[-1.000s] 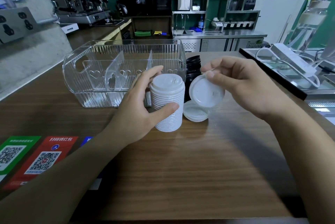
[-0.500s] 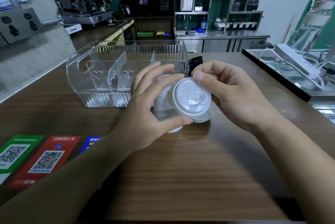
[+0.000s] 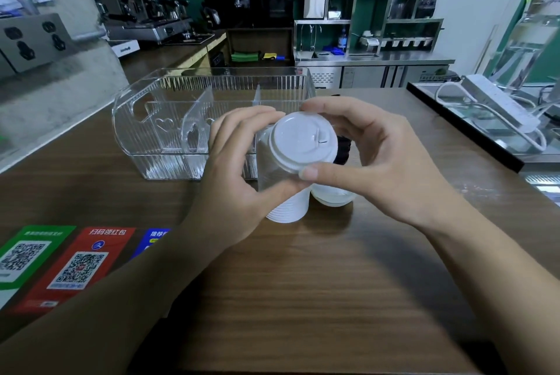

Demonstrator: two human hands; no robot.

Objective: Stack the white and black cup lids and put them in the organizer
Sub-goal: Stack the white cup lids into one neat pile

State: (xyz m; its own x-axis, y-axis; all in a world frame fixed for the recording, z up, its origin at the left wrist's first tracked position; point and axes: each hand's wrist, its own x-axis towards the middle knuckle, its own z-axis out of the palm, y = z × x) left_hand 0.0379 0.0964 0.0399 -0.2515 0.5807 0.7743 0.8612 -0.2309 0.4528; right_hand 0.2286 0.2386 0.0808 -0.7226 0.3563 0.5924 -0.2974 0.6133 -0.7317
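Note:
A tall stack of white cup lids (image 3: 288, 208) stands on the wooden counter. My left hand (image 3: 233, 174) grips its side. My right hand (image 3: 375, 156) pinches a white lid (image 3: 300, 141) by its rim, thumb in front and fingers behind, and holds it on the stack's top. More white lids (image 3: 333, 196) lie on the counter beside the stack. Black lids (image 3: 342, 148) show behind my right hand, mostly hidden. The clear ribbed organizer (image 3: 169, 120) with dividers stands behind the stack.
Green, red and blue QR-code cards (image 3: 75, 265) lie on the counter at the left. A black-edged glass case (image 3: 466, 129) with a white power strip (image 3: 500, 101) borders the right side. An espresso machine (image 3: 142, 1) stands on the back counter.
My right hand turned the white lid top side up and brought it left onto the top of the stack. My left hand kept gripping the stack.

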